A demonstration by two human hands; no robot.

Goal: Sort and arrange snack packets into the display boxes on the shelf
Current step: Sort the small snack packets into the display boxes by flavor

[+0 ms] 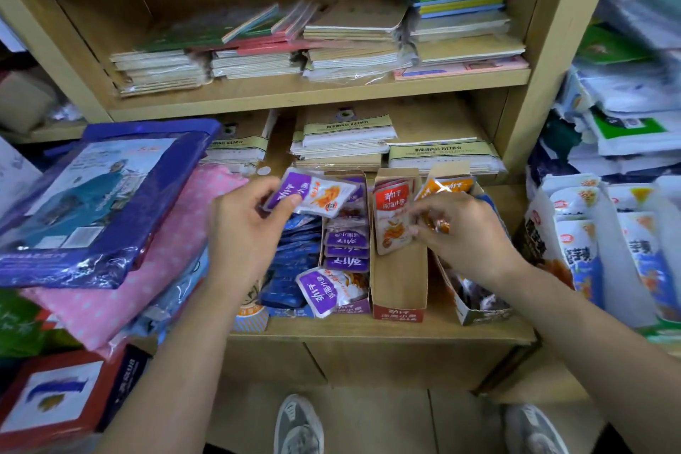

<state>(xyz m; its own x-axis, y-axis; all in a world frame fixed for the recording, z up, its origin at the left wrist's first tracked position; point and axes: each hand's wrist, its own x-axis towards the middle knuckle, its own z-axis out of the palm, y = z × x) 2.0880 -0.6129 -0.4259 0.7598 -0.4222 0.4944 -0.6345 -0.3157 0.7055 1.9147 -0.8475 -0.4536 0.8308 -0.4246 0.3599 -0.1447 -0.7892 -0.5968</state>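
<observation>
My left hand (247, 221) holds a purple and white snack packet (313, 193) above the purple display box (346, 258), where more purple packets lie. My right hand (464, 232) pinches a small orange packet (438, 225) beside the red display box (400, 284), in which a red packet (392, 217) stands at the back. An orange packet (447, 186) stands at the back of the rightmost display box (479, 313). Blue packets (294, 254) fill the space left of the purple box.
Stacked notebooks and paper packs fill the shelves behind the boxes. A blue flat package (92, 203) on pink dotted fabric (140, 269) lies at the left. White and blue snack bags (597, 243) stand at the right. My shoes show below the shelf edge.
</observation>
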